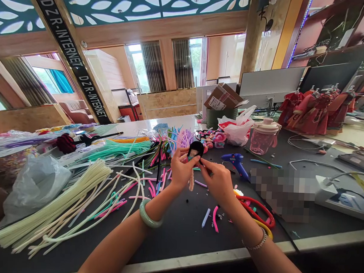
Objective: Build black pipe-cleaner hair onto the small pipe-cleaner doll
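Both left hand (pixel 180 170) and right hand (pixel 219 180) pinch a fuzzy piece (pixel 196 145). Its long axis is near-upright, rounded black end up.

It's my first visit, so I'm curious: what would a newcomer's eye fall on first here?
Probably the small black piece, held in the left hand and right hand over the middle of the table. Next, perhaps, the big bundle of pale stems on the left, and the red dresses at the back right.

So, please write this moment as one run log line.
left hand: holding black-topped piece | right hand: at its edge | glue gun: lying on table
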Demonstrator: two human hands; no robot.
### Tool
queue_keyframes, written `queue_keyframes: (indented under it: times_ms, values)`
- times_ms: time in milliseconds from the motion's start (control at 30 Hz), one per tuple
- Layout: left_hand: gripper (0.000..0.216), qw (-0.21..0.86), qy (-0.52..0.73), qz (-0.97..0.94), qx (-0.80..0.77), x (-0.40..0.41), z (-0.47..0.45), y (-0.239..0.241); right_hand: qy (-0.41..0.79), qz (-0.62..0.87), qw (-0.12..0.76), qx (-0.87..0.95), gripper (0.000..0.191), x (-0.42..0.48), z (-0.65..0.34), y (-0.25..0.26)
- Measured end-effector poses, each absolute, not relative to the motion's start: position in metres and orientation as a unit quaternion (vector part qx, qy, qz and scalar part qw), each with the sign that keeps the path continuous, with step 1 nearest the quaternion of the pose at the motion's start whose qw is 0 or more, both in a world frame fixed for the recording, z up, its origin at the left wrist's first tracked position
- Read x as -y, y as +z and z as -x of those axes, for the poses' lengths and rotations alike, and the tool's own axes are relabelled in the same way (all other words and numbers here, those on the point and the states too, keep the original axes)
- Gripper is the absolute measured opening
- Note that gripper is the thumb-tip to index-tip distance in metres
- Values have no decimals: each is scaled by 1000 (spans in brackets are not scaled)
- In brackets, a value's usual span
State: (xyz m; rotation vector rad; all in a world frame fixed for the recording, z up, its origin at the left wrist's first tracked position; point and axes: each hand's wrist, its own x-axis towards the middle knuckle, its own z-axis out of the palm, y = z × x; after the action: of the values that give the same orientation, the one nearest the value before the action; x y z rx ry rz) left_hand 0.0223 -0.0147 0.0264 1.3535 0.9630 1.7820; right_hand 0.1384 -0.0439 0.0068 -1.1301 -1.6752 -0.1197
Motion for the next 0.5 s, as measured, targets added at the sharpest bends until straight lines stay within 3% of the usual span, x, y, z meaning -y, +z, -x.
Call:
queue_keyframes:
  times_ms: [200, 500]
  values:
    - [48, 528, 671, -411, -320, 20, -28, 29, -104, 488, 468, 730, 33, 43, -136, 5]
    - [63, 579, 658, -377, -300, 23, -27, 34, -193, 495, 415, 738, 33, 48, -128, 7]
